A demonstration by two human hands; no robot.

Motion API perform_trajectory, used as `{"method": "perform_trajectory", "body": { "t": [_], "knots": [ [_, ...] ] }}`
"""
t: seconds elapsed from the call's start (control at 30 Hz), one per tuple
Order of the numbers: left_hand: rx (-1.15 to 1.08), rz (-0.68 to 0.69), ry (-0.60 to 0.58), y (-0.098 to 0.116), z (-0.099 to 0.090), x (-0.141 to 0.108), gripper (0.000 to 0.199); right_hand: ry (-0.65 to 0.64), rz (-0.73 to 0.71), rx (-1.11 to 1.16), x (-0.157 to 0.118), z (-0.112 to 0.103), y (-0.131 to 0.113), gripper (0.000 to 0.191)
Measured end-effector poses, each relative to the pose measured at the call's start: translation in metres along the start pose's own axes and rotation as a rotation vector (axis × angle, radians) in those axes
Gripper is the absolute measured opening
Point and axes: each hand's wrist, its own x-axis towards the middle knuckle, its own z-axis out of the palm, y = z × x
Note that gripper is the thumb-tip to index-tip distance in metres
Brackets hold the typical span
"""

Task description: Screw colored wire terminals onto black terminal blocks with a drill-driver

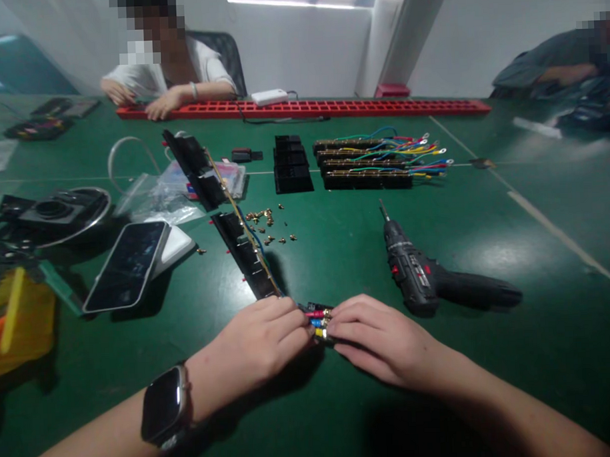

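Observation:
My left hand (pixel 263 333) is closed round the near end of a long black plastic strip (pixel 243 254). The strip slants away to the far left, with a brass-coloured bar and a blue wire along its right edge. Between my hands show red, blue and yellow sleeved wire terminals (pixel 317 323) with shiny metal ends. The fingers of my right hand (pixel 381 336) are pinched together at those metal ends; their tips are partly hidden. Small brass screws (pixel 267 220) lie loose on the green table, right of the strip.
A cordless drill (pixel 416 271) lies at right. Wired black strips (pixel 367 163) and black plastic blocks (pixel 291 165) stand further back. A phone (pixel 129 264) and a yellow bin (pixel 25 325) are at left. A person (pixel 180 79) sits opposite behind a red slotted rail (pixel 331 107); another sits far right.

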Motion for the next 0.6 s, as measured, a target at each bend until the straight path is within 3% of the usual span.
{"method": "perform_trajectory", "body": {
  "t": [0.27,0.6],
  "knots": [
    [0.017,0.009,0.05,-0.0009,0.0002,-0.0002,0.01,0.007,-0.01,-0.048,0.0008,0.0018,-0.0036,0.031],
    [-0.008,-0.014,0.001,-0.0019,0.0007,-0.0016,0.01,0.005,0.004,-0.034,0.0031,0.0032,-0.0035,0.03]
  ]
}}
